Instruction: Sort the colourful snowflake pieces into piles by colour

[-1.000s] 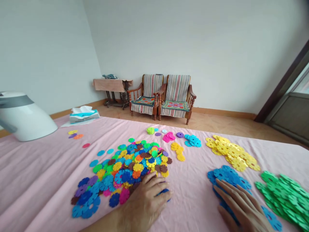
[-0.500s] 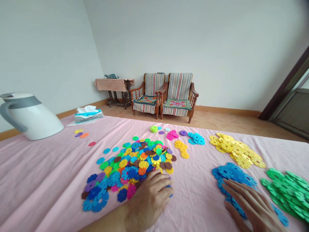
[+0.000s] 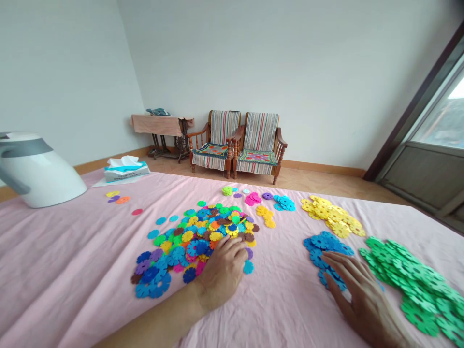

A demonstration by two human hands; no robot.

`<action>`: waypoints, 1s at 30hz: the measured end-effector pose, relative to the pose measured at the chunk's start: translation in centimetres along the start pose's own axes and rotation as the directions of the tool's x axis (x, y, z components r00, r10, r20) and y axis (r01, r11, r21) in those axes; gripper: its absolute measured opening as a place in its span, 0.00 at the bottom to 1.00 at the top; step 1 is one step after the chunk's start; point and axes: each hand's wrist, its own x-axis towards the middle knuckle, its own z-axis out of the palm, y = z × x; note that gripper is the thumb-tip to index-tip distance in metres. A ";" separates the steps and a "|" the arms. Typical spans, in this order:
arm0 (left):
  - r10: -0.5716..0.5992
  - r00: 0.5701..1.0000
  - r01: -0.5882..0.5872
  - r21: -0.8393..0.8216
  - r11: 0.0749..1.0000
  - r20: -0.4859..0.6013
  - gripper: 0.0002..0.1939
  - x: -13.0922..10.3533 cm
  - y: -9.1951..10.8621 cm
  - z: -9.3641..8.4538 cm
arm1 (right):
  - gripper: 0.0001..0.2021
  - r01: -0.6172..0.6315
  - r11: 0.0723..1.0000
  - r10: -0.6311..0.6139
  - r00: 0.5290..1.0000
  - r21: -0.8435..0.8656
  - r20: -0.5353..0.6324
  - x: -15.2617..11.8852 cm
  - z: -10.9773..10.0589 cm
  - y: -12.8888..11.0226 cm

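Observation:
A heap of mixed-colour flower-shaped plastic discs (image 3: 177,253) lies on the pink cloth. My left hand (image 3: 224,273) rests at its near right edge, palm down, with the fingers bent together onto the pieces; whatever is under the fingertips is hidden. A light blue disc (image 3: 248,267) lies just right of those fingers. Over the pile of blue discs (image 3: 324,241) is my right hand (image 3: 362,292), its fingers stretched out and partly covering the pile. Right of that hand spreads a large pile of green discs (image 3: 409,270). Yellow discs (image 3: 331,215) lie behind the blue ones.
Small groups of orange-yellow (image 3: 266,215), light blue (image 3: 284,203), pink (image 3: 253,198) and lime discs (image 3: 227,191) line the far side. A white jug (image 3: 47,174) and a tissue box (image 3: 126,171) stand at left. Two wooden armchairs (image 3: 259,140) are beyond the cloth-covered surface (image 3: 279,299).
The view has turned a little to the right, showing more of the green pile and door. My left hand has shifted slightly, uncovering a light blue disc. My right hand stays over the blue pile.

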 end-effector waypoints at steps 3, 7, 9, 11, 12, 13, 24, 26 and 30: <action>-0.042 0.999 0.042 0.033 0.999 -0.025 0.11 0.1 -0.5 0.1 | 0.17 0.008 1.000 -0.008 1.000 -0.007 0.007 0.3 -0.1 -0.3; -0.041 0.997 0.044 0.036 0.998 -0.072 0.13 0.1 -0.9 0.3 | 0.17 0.050 0.999 -0.050 0.999 0.005 0.018 0.7 -0.2 -0.8; -0.016 0.996 0.018 0.024 1.000 -0.085 0.14 0.1 -0.8 0.4 | 0.16 0.062 0.998 -0.062 0.998 0.014 0.016 0.9 -0.3 -0.9; 0.014 0.997 -0.014 0.006 1.000 -0.076 0.12 0.0 -0.5 0.3 | 0.15 0.063 0.998 -0.064 0.998 0.024 0.019 1.0 -0.5 -1.1; 0.025 0.998 -0.025 -0.004 1.000 -0.062 0.10 0.0 -0.3 0.2 | 0.14 0.063 0.998 -0.064 0.998 0.031 0.028 1.1 -0.6 -1.3; 0.033 0.998 -0.034 -0.014 0.999 -0.045 0.10 0.0 -0.2 0.1 | 0.13 0.061 0.997 -0.063 0.997 0.042 0.038 1.3 -0.6 -1.5; 0.131 0.983 -0.142 0.082 0.986 0.133 0.15 1.8 0.8 0.4 | 0.12 -0.051 0.953 -0.002 0.984 0.297 0.176 8.7 2.1 -7.1; 0.142 0.980 -0.156 0.098 0.983 0.137 0.17 2.1 0.3 0.5 | 0.13 -0.088 0.917 0.026 0.986 0.389 0.162 10.2 3.9 -7.8; 0.141 0.980 -0.159 0.124 0.980 0.143 0.18 1.7 -0.6 0.1 | 0.13 -0.145 0.842 0.105 0.989 0.519 0.107 12.7 7.2 -9.0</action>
